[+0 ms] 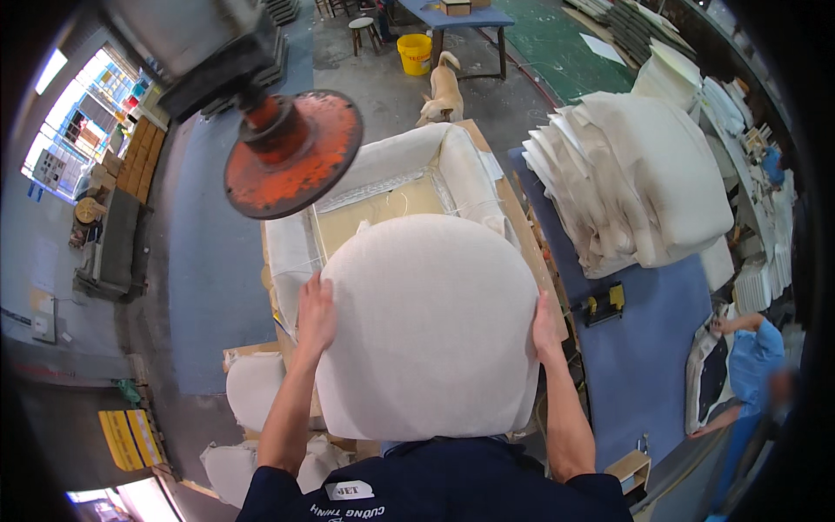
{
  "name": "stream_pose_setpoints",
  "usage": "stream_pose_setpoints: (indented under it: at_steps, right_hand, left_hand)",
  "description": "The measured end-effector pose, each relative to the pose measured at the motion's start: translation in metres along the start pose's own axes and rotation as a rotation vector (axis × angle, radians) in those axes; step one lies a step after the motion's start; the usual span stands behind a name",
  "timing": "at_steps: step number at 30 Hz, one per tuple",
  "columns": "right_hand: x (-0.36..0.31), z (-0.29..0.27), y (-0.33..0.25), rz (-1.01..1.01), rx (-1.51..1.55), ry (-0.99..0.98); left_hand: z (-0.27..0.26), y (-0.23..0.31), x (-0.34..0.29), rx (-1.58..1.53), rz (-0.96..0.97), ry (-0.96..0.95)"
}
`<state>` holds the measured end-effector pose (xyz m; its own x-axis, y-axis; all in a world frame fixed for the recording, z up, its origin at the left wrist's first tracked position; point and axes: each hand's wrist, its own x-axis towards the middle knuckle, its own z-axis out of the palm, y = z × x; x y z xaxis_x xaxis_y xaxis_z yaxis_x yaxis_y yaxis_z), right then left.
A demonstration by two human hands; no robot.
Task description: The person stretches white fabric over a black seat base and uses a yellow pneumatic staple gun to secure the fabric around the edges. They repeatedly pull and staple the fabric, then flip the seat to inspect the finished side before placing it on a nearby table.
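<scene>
My left hand (315,315) and right hand (545,331) clasp the side edges of the white cushioned panel (430,326), held before my chest — soft, probably light, best gripped at its rims. Beyond it sits the padded frame (387,174).

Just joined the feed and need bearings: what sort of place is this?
Likely an upholstery workshop: both hands hold a white padded cushion over an unfinished seat frame, with stacked white fabric pieces beside a blue worktable.

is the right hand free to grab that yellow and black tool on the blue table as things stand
Probably not right now: the right hand is pressed against the edge of the big white cushion, as is the left hand. The tool lies uncovered to its right.
</scene>
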<state>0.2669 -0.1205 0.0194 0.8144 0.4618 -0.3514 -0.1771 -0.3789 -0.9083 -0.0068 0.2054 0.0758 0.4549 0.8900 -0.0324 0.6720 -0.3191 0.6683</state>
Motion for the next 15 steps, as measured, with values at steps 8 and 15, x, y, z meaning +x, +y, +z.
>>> stream_pose_setpoints:
  at_steps: [8,15]
  right_hand:
    - [0.029,0.003,0.033,-0.137,-0.154,-0.001]
    - [0.035,-0.006,0.032,-0.193,-0.130,-0.073]
  left_hand:
    - [0.089,0.143,0.070,0.531,0.468,-0.315]
    - [0.181,0.222,-0.006,0.619,1.028,-0.543]
